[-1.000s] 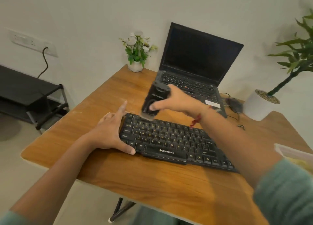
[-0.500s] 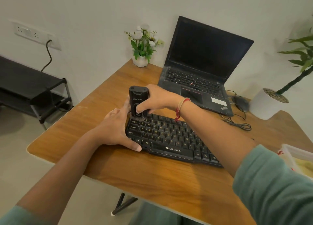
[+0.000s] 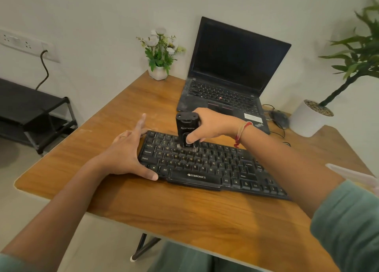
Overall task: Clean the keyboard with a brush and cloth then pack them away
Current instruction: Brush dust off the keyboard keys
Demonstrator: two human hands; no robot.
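Head view looks down on a brown wooden worktop [image 3: 184, 214] where a flat black plastic keyboard [image 3: 207, 169] marked ZEBRONICS lies at a slant. The person's right grip [image 3: 213, 126] is closed round a black block-shaped handheld brush [image 3: 185, 126]. The thumb presses on its front, and the brush stands upright with its pale bristle end touching the upper letter rows towards the keyboard's left side. The left grip [image 3: 125, 154] is open with straight fingers. Its thumb lies against the keyboard's front left corner and its fingers reach past the left end. A red thread band [image 3: 243, 131] circles the right wrist. Behind the keyboard stands an open black laptop [image 3: 235, 66] with a dark screen. A small white pot of white flowers [image 3: 158, 72] sits to the laptop's left, and a black mouse [image 3: 279, 118] and a white potted green plant [image 3: 305, 122] are to its right. A black shelf rack [image 3: 30, 107] stands by the wall on the left.
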